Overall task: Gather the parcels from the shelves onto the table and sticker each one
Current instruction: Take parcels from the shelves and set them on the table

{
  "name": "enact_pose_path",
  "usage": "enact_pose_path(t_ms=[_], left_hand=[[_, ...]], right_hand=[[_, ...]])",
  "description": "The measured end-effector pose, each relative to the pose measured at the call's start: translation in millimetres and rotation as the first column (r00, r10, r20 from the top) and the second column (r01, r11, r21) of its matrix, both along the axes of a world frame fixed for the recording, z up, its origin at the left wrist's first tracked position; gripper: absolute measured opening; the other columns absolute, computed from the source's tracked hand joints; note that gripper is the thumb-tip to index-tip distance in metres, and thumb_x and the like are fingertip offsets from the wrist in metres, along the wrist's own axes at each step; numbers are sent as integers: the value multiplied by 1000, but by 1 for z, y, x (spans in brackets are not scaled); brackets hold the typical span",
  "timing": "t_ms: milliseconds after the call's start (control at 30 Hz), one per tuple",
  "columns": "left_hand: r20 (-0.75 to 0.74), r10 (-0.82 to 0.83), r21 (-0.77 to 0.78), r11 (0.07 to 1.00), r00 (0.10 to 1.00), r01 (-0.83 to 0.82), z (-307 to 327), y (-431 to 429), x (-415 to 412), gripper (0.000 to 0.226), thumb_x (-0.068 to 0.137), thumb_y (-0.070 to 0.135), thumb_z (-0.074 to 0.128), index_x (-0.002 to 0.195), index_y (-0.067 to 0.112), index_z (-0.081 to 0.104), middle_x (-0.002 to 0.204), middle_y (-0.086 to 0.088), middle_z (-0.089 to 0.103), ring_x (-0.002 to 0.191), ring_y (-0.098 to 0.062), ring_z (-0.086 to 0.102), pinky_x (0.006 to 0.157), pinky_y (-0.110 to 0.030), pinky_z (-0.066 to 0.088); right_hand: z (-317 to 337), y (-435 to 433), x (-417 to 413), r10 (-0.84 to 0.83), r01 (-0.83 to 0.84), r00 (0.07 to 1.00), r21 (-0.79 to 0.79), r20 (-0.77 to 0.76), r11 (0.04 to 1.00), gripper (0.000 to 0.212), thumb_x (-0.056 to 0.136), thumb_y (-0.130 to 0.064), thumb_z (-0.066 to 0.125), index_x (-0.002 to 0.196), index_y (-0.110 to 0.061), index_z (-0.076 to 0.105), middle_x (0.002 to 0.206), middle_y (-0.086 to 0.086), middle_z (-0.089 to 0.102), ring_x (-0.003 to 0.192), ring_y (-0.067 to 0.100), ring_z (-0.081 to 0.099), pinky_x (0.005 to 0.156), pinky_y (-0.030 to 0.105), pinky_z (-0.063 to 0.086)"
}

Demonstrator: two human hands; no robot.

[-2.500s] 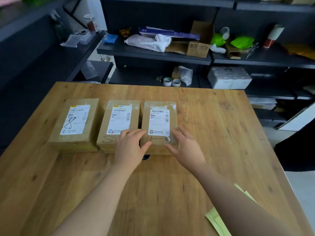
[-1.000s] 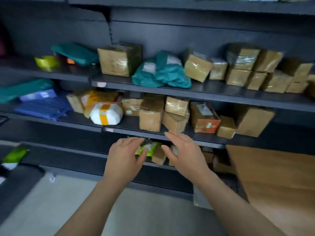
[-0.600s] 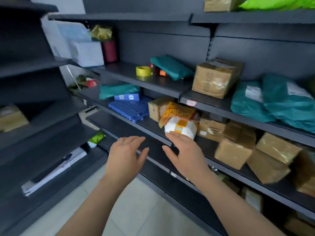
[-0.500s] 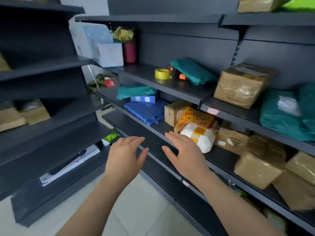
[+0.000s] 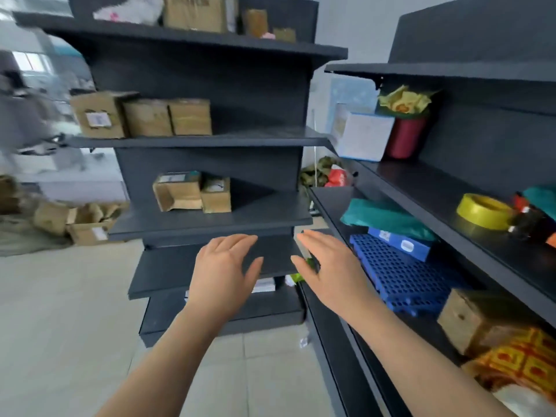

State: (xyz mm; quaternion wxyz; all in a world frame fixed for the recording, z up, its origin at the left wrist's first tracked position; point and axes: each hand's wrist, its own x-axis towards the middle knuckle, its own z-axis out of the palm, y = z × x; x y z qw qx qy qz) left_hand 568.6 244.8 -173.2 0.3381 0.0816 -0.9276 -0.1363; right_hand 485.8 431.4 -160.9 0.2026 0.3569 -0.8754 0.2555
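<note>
Parcels stand on a dark shelf unit (image 5: 210, 224) facing the person: two brown cardboard parcels (image 5: 192, 192) side by side and touching on the middle board, the left one with a torn flap, and three brown boxes (image 5: 141, 117) in a row on the board above, the leftmost bearing a white label. More cartons (image 5: 195, 12) sit on the top board, partly cut off by the frame edge. Both hands are raised in front of the lower boards, palms down, apart from each other and touching nothing. The left hand (image 5: 224, 270) has its fingers spread and holds nothing; the right hand (image 5: 328, 266) is likewise spread and empty. A second shelf unit (image 5: 451, 203) runs along the right side. On its upper board stand a white box (image 5: 362, 135) and a red cup (image 5: 404, 136) holding yellow paper, touching each other; further along lies a roll of yellow tape (image 5: 483, 210). On the board below lie a teal bag (image 5: 388, 218), a blue perforated tray (image 5: 403, 272) partly under a blue box (image 5: 401, 243), a brown box (image 5: 478, 320) and an orange-patterned package (image 5: 523, 362). Loose cardboard boxes (image 5: 75, 221) lie on the tiled floor at left, blurred. Nothing stands between the hands and the facing shelves.
</note>
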Motion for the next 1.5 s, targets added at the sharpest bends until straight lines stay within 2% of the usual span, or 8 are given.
enact_pose_path(t_ms=[133,400,567,733,867,1033,1333,1500], left_hand=[[15,134,-19,991,991,-134,3,-43,-22,40,84,33,68,121,20,64,123,1,64,112,-26,58,99,-44,42],[-75,255,-89,961,964,-261,28,-160,-74,39,85,33,66,121,20,63,122,2,64,110,-25,57,97,-43,43],[-110,268,-151,947,957,-283,57,-249,-116,39,82,29,71,119,19,64,120,1,64,108,-27,59,94,-43,44],[-50,269,-137,952,962,-273,78,-314,-170,43,87,35,63,128,22,58,129,3,59,118,-23,52,102,-41,37],[-44,268,-133,953,962,-272,89,-347,-218,45,90,38,59,131,21,55,130,1,58,121,-24,50,104,-41,35],[-33,276,-141,950,960,-278,101,-382,-282,47,91,39,56,133,19,52,133,-2,56,121,-26,49,105,-43,34],[97,425,-220,891,900,-397,123,-437,-380,62,92,56,43,145,27,32,148,0,38,135,-26,32,112,-44,22],[34,444,-262,869,895,-420,121,-449,-404,57,90,57,45,139,27,44,138,-2,52,129,-29,41,113,-51,18]], right_hand=[[3,-57,-39,111,-111,993,3,-49,994,41,89,-32,64,126,-14,60,126,6,62,119,22,57,102,33,39],[22,-188,-112,250,-257,961,-48,-117,965,42,88,-35,57,123,-12,63,123,6,64,116,22,59,100,40,46],[47,-273,-158,247,-258,958,-64,-149,964,44,88,-37,55,123,-12,63,125,6,63,117,22,58,100,43,47],[61,-328,-211,219,-231,966,-76,-138,970,42,90,-33,62,127,-14,60,129,5,61,122,21,55,104,38,42],[70,-359,-255,206,-219,968,-82,-146,972,41,90,-31,63,126,-13,60,128,7,62,121,23,56,102,40,44],[84,-397,-319,223,-235,960,-53,-172,971,41,91,-31,61,127,-12,59,128,9,61,121,24,55,102,34,39],[102,-454,-428,247,-251,963,-21,-111,968,51,94,-42,52,139,-20,47,145,3,46,131,20,44,107,38,39],[104,-475,-459,261,-260,965,18,-24,965,55,93,-47,52,143,-27,39,152,3,33,104,28,62,97,38,46]])
